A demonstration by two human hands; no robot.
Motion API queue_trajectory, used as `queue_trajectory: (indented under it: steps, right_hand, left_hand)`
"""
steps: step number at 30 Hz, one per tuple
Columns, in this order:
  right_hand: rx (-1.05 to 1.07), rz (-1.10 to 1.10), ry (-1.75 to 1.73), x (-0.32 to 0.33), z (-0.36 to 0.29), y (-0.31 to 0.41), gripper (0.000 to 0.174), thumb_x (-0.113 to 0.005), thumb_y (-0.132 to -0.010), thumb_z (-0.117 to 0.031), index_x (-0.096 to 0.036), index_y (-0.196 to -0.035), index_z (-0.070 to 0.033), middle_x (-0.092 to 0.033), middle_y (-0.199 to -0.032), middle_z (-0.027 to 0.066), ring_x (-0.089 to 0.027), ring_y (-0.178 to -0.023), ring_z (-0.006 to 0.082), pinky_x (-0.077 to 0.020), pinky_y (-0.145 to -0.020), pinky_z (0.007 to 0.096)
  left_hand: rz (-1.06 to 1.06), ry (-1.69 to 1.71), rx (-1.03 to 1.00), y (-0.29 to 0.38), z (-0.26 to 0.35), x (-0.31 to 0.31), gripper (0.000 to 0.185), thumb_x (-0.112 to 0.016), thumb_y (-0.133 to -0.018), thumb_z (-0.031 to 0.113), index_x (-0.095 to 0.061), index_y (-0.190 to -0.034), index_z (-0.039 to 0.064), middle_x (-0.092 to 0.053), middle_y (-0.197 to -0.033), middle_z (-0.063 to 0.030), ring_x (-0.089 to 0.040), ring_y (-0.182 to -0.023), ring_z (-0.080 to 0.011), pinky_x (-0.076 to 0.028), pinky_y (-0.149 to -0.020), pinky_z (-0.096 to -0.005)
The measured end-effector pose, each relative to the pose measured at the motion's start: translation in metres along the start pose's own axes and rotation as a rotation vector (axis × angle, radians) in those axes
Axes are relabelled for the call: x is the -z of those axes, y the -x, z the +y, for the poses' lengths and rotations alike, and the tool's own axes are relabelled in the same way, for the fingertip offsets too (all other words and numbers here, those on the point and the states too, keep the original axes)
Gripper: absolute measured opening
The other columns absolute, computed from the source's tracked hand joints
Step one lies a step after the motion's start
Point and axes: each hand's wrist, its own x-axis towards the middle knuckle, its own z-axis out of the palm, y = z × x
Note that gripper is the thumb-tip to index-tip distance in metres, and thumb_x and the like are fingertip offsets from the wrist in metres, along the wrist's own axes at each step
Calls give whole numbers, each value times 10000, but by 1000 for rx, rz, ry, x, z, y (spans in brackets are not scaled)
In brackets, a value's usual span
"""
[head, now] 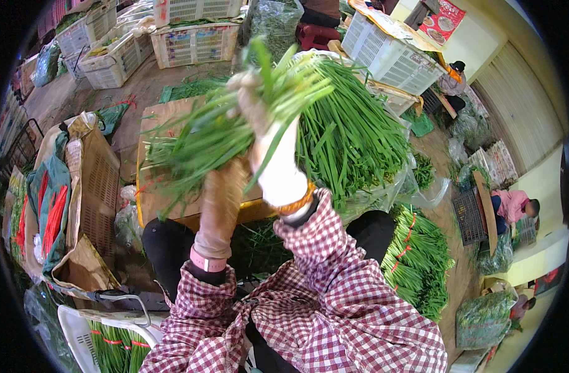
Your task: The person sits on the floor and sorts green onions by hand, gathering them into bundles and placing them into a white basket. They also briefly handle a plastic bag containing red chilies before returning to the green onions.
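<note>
A loose bunch of long green leaves, probably garlic chives (219,135), is held above a low board (161,210) before me, blurred by motion. My right hand (256,105), in a pale glove, is closed around the pale stalk ends. My left hand (228,179), also gloved, is below the leaves; its fingers are blurred and partly hidden, so its hold cannot be made out. A large heap of the same greens (354,135) lies just right of my right hand, on clear plastic.
Bundles tied with red bands (417,265) lie at the right; others are in a white crate (75,326) at lower left. A brown bag with red ties (96,186) stands left. White plastic crates (196,44) stand ahead. Several people sit farther off, one in pink (513,205).
</note>
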Motion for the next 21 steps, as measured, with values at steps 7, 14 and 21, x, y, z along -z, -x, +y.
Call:
queue_trajectory:
  steps: [7,14,21]
  right_hand:
    - [-174,-13,116,31,5,85,242,-748,-839,-51,-628,-1048,-76,-603,-1236,142,-624,-1101,254,-561,-929,417]
    - [-208,125,177,68,-38,97,134,-697,-907,-144,-616,-946,-44,-641,-962,78,-628,-856,169,-529,-791,327]
    - [-512,83,692,118,-37,107,205,-500,-1021,-131,-665,-1050,-13,-492,-642,-58,-374,-514,24,-286,-473,196]
  left_hand:
    - [161,626,-159,-27,17,34,412,-665,-940,344,-607,-1219,47,-658,-1177,-93,-631,-1058,-220,-523,-942,-359]
    - [179,299,-201,-39,59,50,192,-630,-955,238,-652,-1013,57,-648,-863,-29,-617,-826,-172,-524,-836,-313]
    - [275,-56,-385,-58,94,73,249,-659,-931,137,-607,-1158,51,-658,-881,-36,-626,-685,-110,-538,-610,-232]
